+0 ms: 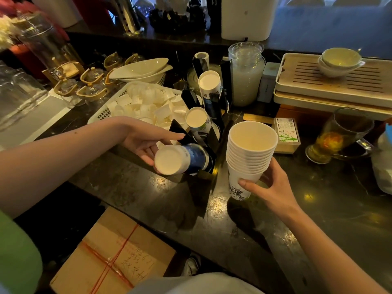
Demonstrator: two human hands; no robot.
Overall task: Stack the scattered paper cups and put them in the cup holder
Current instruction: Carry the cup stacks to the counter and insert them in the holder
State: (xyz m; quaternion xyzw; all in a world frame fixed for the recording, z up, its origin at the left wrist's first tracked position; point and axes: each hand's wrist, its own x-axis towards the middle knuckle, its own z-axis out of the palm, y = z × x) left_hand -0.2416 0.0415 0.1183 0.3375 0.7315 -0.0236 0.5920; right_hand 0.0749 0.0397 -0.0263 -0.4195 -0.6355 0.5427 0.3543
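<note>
White cup stack (248, 158) was pinched by right hand (268, 187) beside cup holder (203, 132); blue cups (180, 159) clasped by left hand (146, 143).

There is a single view, from a wide-angle camera worn on the person's head. It looks forward and steeply down over a dark marble counter (265, 219), close enough that both forearms enter from the bottom corners and the person's own torso fills the lower edge. The black cup holder (209, 132) sits near the centre of the frame. The far shelf runs along the top, and straight lines bow toward the edges from lens distortion.
</note>
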